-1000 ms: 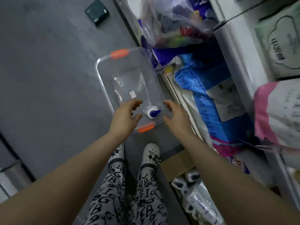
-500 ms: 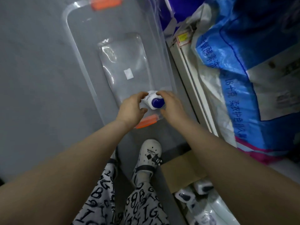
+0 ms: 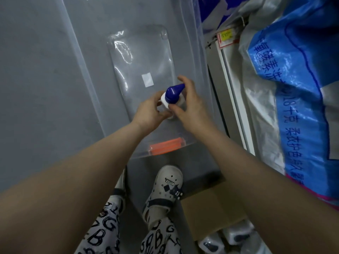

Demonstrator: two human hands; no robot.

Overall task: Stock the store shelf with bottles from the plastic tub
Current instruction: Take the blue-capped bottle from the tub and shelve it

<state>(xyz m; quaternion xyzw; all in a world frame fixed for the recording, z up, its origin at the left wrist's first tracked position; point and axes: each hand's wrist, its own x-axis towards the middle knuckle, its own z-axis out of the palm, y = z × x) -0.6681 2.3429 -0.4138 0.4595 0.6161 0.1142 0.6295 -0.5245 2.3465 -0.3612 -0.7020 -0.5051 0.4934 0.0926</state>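
Your left hand point(image 3: 149, 110) and right hand point(image 3: 189, 101) both clasp the last bottle point(image 3: 171, 97) above the clear tub point(image 3: 88, 74); lift it straight, keeping the blue cap upward.

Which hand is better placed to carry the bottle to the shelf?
Right, probably. The right hand already wraps the bottle and is nearer the shelf edge; the left hand only steadies it.

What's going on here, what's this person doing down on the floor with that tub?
A person is bending over a clear plastic tub on the floor, gripping a white bottle with a blue cap in both hands: left hand and right hand. No other bottle shows in the tub. Large blue bags fill the shelf on the right.
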